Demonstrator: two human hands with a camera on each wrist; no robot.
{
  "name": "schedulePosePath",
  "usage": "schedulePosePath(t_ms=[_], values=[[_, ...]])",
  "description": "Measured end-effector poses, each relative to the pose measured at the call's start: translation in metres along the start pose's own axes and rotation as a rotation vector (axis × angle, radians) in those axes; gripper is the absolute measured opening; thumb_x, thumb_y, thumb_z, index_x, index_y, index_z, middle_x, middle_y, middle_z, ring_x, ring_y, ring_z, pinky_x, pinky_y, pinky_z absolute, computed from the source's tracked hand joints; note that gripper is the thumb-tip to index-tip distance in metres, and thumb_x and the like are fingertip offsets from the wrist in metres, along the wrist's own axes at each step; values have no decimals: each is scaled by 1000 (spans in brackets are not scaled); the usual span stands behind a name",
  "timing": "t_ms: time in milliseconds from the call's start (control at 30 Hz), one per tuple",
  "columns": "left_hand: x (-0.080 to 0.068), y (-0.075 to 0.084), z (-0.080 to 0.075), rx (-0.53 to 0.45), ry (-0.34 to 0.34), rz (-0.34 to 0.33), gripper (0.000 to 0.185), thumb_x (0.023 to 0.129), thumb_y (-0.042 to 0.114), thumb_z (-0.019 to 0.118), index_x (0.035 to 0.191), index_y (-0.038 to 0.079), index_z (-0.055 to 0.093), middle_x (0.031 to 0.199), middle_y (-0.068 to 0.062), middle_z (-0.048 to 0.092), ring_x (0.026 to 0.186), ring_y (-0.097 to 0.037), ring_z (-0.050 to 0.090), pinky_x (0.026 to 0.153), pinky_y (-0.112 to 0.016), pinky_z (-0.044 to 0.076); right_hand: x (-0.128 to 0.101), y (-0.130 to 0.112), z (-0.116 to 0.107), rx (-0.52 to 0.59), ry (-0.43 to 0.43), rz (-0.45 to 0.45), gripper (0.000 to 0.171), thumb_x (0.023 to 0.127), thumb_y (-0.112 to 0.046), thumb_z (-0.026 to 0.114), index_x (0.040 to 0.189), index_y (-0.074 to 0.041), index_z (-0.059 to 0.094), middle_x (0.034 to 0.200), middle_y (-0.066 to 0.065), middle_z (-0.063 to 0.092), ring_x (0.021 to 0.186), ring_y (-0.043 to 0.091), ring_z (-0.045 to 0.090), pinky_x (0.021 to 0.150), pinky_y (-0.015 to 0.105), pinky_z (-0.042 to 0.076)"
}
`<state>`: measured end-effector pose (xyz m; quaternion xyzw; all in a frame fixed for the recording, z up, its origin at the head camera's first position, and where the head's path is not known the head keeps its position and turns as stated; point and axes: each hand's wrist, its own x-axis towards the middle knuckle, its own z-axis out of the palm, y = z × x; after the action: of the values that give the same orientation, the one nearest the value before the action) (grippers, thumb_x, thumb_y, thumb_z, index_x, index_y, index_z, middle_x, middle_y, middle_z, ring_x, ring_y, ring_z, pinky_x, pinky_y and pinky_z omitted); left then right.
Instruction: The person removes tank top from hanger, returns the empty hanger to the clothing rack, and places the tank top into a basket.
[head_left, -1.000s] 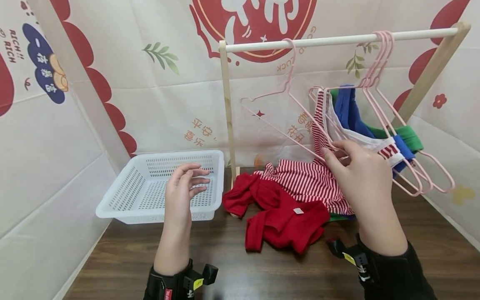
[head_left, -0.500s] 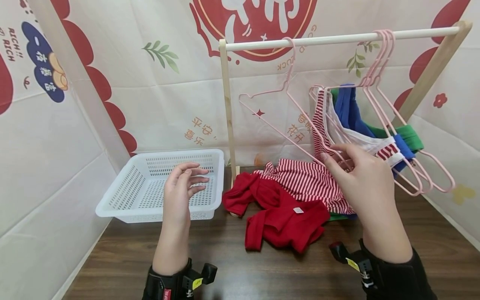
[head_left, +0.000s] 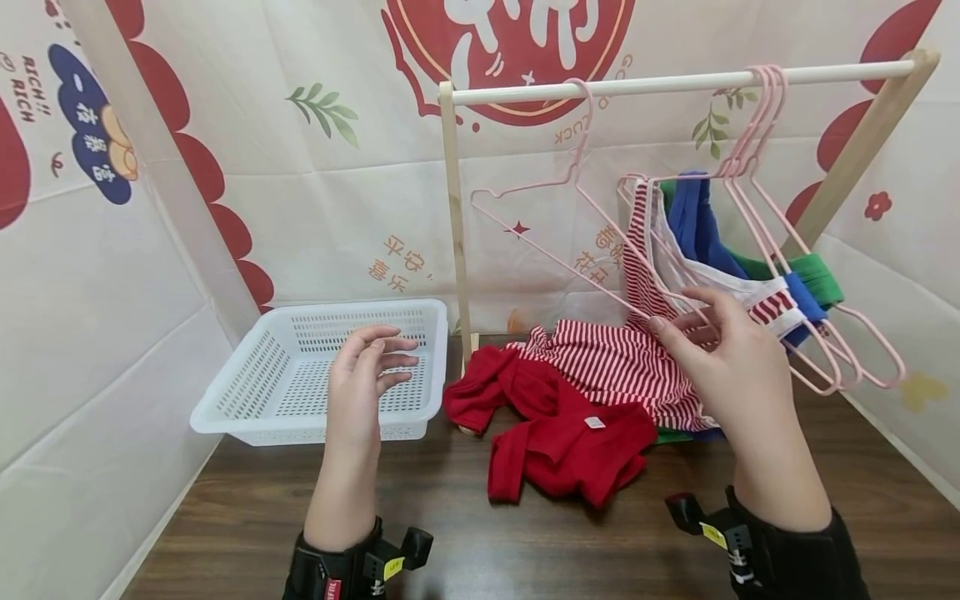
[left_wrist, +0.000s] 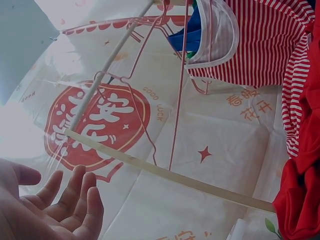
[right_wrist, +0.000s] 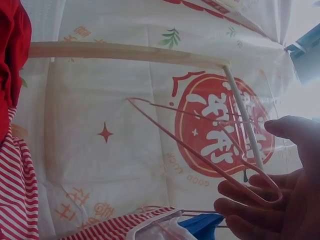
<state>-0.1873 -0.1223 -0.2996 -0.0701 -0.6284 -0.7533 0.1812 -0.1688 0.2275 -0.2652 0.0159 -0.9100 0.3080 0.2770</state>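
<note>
In the head view, my right hand is at the lower right end of a pink hanger hooked on the rail. The right wrist view shows the hanger's rounded end in front of the loosely extended fingers, thumb apart from them. No garment hangs on this hanger. My left hand is raised before the white basket, fingers relaxed, holding nothing. Right of the bare hanger, a red-and-white striped garment hangs with blue and green garments behind it.
A red long-sleeved top lies on the wooden table, in front of the striped garment's lower part. The rack's white rail crosses above, with wooden posts at its ends. Printed cloth walls surround the table.
My right hand has shifted slightly right. The bare hanger's left end has swung a little to the left. My left hand stays almost still.
</note>
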Motion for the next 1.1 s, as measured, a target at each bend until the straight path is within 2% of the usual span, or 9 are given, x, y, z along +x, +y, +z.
schedulePosePath(t_ms=[233, 467, 700, 800, 1000, 1100], values=[[-1, -1, 5, -4, -13, 3, 24, 102, 9, 39, 111, -1, 58, 99, -15, 68, 90, -36, 64, 77, -37, 55, 0, 8, 1, -49, -14, -11, 61, 93, -49, 60, 134, -5, 54, 101, 21, 65, 85, 34, 54, 66, 48, 43], [-1, -5, 14, 39, -62, -2, 24, 101, 9, 40, 113, -1, 59, 102, -18, 67, 92, -39, 64, 80, -39, 55, -1, 15, -2, -119, -84, -52, 63, 92, -51, 59, 134, -3, 53, 102, 24, 66, 88, 39, 59, 68, 56, 45], [2, -12, 20, 148, -133, -7, 24, 101, 9, 42, 114, 0, 60, 104, -16, 67, 91, -28, 66, 82, -40, 53, -1, 23, -3, -164, -131, -47, 66, 92, -53, 58, 134, -2, 53, 102, 27, 65, 91, 43, 60, 69, 59, 46], [3, -16, 22, 184, -162, -8, 25, 101, 10, 42, 115, 0, 60, 106, -16, 67, 93, -28, 66, 84, -42, 52, -1, 26, -2, -189, -159, -30, 68, 93, -55, 55, 134, -1, 51, 103, 29, 64, 91, 45, 60, 68, 58, 47], [5, -25, 24, 223, -185, -8, 23, 101, 11, 45, 115, 1, 60, 111, -16, 65, 100, -34, 63, 86, -46, 51, -2, 35, 4, -177, -200, -10, 65, 93, -56, 54, 130, -2, 54, 105, 30, 64, 93, 47, 60, 70, 59, 47], [6, -31, 27, 266, -190, -6, 23, 100, 12, 45, 115, 2, 60, 113, -16, 64, 102, -32, 62, 87, -47, 51, -2, 39, 8, -168, -237, -4, 66, 92, -57, 54, 131, -4, 55, 106, 29, 65, 95, 45, 60, 70, 59, 47]])
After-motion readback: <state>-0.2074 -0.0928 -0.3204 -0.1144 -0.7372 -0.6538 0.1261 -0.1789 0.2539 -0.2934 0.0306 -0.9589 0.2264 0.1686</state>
